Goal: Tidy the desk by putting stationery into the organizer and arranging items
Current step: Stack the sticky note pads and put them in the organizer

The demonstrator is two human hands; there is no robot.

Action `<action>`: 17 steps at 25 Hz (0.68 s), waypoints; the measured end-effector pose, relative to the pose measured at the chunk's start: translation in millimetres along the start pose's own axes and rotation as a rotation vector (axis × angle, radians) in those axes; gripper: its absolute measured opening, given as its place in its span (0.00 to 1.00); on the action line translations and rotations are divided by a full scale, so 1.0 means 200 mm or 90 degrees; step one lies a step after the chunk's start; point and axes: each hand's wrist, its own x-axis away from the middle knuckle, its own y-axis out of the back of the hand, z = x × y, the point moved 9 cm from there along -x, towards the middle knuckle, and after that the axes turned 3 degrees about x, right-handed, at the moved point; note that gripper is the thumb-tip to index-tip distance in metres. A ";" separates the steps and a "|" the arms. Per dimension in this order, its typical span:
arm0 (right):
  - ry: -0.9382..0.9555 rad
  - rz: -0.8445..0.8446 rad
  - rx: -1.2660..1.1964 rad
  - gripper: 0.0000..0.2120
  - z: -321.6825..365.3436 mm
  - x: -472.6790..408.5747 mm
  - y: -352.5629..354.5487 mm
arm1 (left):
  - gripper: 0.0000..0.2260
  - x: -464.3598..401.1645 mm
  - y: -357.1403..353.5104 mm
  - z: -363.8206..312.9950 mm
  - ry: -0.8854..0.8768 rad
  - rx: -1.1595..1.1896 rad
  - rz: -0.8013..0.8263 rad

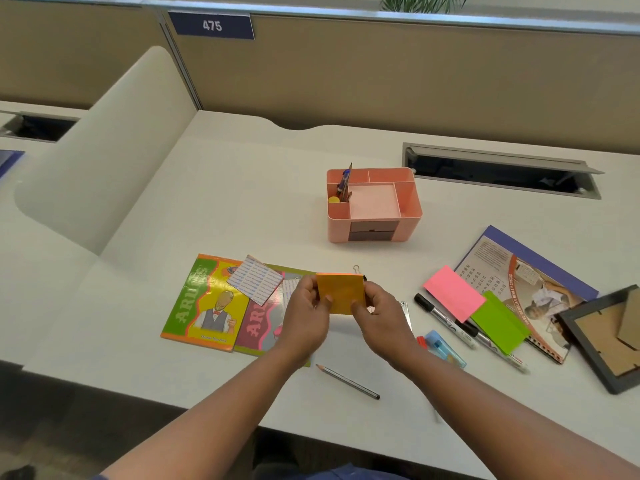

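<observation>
Head view shows both hands raised a little above the worktop (242,188), holding an orange sticky-note pad (341,293) between them. The left hand (306,306) pinches its left edge and the right hand (379,315) pinches its lower right corner, so the hands are close together with the pad between. The pink organizer (374,204) stands farther away, straight beyond the pad and slightly to the right, well apart from it. Its wide middle tray looks free, so I judge the pad should travel forward, away from the person. The right hand seems a little nearer to the organizer.
</observation>
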 end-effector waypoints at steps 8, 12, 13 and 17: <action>-0.068 0.053 0.196 0.09 -0.30 0.07 -0.05 | 0.07 0.09 -0.08 0.22 -0.038 -0.271 0.077; -0.054 0.057 0.063 0.11 -0.25 0.07 -0.04 | 0.10 0.05 -0.05 0.20 -0.028 -0.247 0.065; -0.057 0.067 0.030 0.13 -0.24 0.07 -0.05 | 0.12 0.04 -0.01 0.18 -0.028 -0.244 0.038; -0.107 0.071 -0.033 0.17 -0.24 0.06 -0.06 | 0.23 -0.08 0.18 0.17 0.006 -0.455 -0.083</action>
